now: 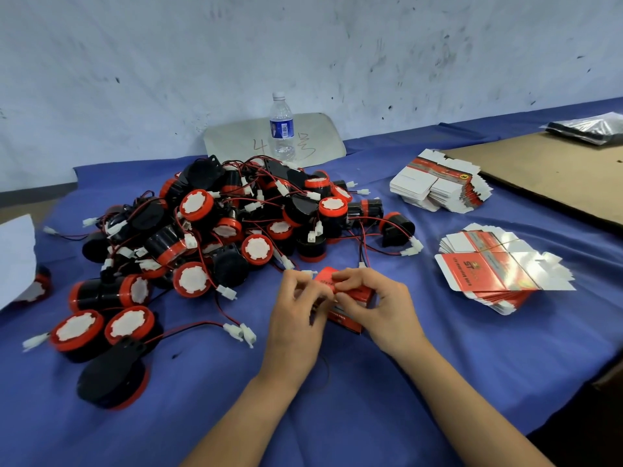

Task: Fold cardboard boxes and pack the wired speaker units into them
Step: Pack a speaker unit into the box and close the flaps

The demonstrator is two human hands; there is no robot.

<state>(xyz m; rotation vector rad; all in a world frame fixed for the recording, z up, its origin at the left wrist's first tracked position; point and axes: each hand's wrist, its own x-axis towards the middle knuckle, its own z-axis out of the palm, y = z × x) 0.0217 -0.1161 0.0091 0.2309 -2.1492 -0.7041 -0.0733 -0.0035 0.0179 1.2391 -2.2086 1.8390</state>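
Note:
A small red cardboard box (350, 303) stands on the blue cloth in front of me, with both hands on it. My left hand (296, 318) grips its left side with curled fingers. My right hand (381, 308) pinches the red top flap from the right. A large pile of black-and-red speaker units (219, 230) with red-black wires and white connectors lies to the left and behind. Two stacks of flat unfolded boxes lie to the right, one near (499, 271) and one farther back (438, 183).
A water bottle (281, 126) stands behind the pile against a grey board. A brown cardboard sheet (556, 170) covers the table's right rear, with a plastic-wrapped bundle (590, 128) on it. White paper (15, 257) lies at the left edge. The blue cloth (337, 416) covers the table.

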